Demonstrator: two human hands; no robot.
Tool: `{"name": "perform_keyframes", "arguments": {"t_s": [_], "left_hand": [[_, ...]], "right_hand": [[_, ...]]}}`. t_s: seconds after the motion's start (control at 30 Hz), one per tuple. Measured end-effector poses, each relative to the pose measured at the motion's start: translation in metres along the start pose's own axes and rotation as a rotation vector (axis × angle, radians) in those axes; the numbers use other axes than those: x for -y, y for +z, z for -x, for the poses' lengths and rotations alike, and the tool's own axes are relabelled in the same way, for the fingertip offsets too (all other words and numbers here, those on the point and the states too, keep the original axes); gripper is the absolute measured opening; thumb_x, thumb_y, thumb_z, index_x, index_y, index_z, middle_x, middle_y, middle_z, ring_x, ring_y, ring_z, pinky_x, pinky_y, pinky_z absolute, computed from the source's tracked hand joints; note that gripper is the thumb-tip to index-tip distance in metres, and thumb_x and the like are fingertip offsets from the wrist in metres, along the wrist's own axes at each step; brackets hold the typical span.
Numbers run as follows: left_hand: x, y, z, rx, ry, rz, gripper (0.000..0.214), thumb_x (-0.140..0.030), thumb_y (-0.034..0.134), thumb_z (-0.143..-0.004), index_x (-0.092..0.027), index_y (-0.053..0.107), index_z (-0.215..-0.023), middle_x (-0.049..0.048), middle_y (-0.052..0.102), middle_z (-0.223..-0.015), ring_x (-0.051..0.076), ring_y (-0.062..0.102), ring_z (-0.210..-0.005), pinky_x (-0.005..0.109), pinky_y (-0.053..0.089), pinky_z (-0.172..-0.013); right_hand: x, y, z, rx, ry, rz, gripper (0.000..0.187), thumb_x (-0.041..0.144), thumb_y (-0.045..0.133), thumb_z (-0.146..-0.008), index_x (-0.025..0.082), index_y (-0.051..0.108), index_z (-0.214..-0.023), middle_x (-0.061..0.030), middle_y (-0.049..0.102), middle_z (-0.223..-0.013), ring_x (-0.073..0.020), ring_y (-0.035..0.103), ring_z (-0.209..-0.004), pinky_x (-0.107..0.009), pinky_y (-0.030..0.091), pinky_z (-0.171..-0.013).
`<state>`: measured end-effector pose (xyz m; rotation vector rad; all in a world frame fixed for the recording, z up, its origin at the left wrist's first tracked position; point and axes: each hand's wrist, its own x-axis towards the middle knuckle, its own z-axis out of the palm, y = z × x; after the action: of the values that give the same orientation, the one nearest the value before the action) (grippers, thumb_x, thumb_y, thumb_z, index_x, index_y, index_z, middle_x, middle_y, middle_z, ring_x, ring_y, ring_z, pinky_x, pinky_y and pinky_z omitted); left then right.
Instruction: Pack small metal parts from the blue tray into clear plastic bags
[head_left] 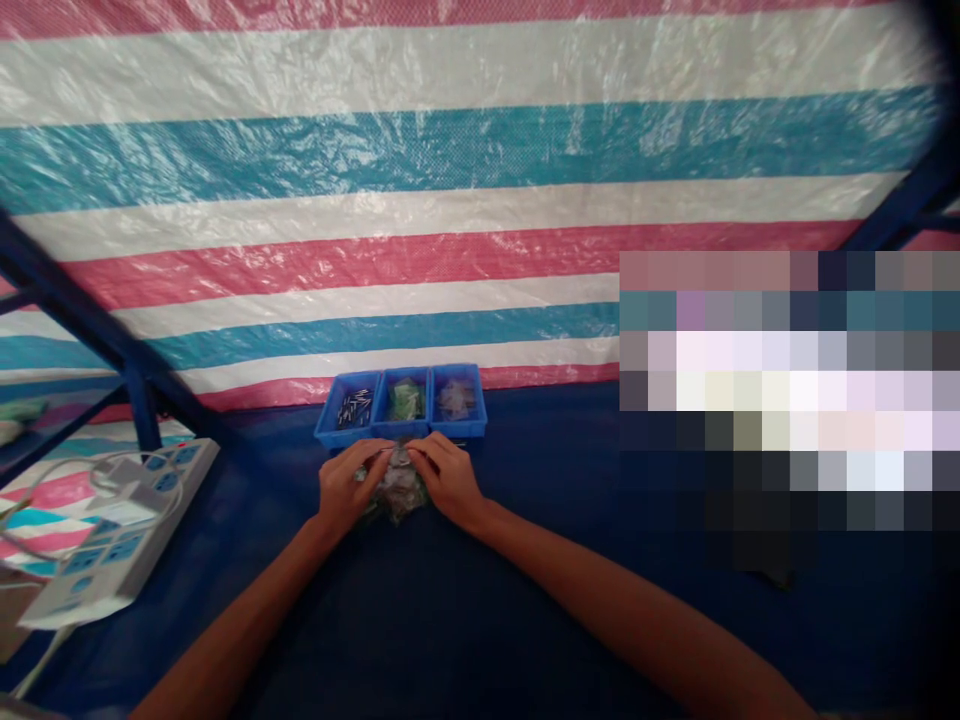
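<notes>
Both your hands are in close over the clear plastic pile [400, 492]. Left hand [351, 487] is on its left side, right hand [451, 483] on its right. Fingers bent, thumbs and forefingers drawn in toward each other at the pile's far edge. A small dark bit shows right at the tips; too small to identify, and I can't tell whether either hand is actually pinching it or just touching plastic. The pile sits between and just below your fingertips, on the dark blue tabletop [397, 625], and looks crumpled and shiny.

Just beyond your fingers: three blue trays side by side, touching. Left tray [343, 438] has thin dark and silver pins [356, 407]. Middle tray [397, 429] has green-tinted packets [406, 400]. Right tray [459, 428] has clear, pinkish plastic pieces [455, 400].

Well left of your fingers: white power strip [124, 550], lying at a slant, cables over it. Behind the trays, a striped plastic sheet [420, 150]. Far right of your fingers is pixelated, unreadable.
</notes>
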<state>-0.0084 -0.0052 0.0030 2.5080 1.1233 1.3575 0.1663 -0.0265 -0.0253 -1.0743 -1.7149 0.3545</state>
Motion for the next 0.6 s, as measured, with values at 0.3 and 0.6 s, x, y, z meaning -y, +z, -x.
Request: {"name": "perform_keyframes", "arguments": {"t_s": [0.3, 0.6], "left_hand": [[0.0, -0.003, 0.001, -0.015, -0.101, -0.013, 0.019, -0.023, 0.049, -0.088, -0.017, 0.066, -0.095, 0.0018, 0.071, -0.081, 0.011, 0.064, -0.062, 0.02, 0.05, -0.067], [0.008, 0.001, 0.001, 0.0, 0.051, -0.036, 0.027, -0.023, 0.057, -0.086, -0.019, 0.064, -0.111, 0.0037, 0.068, -0.084, 0.013, 0.063, -0.07, 0.023, 0.05, -0.071]], "right_hand": [[0.003, 0.0, 0.001, -0.017, 0.018, -0.024, 0.024, 0.025, 0.04, -0.094, 0.019, 0.063, -0.091, -0.0052, 0.062, -0.084, -0.016, 0.057, -0.08, -0.026, 0.043, -0.077], [0.004, 0.0, 0.001, -0.049, 0.016, -0.05, 0.025, 0.024, 0.038, -0.094, 0.018, 0.062, -0.094, -0.0051, 0.061, -0.082, -0.0156, 0.057, -0.077, -0.026, 0.042, -0.074]]}}
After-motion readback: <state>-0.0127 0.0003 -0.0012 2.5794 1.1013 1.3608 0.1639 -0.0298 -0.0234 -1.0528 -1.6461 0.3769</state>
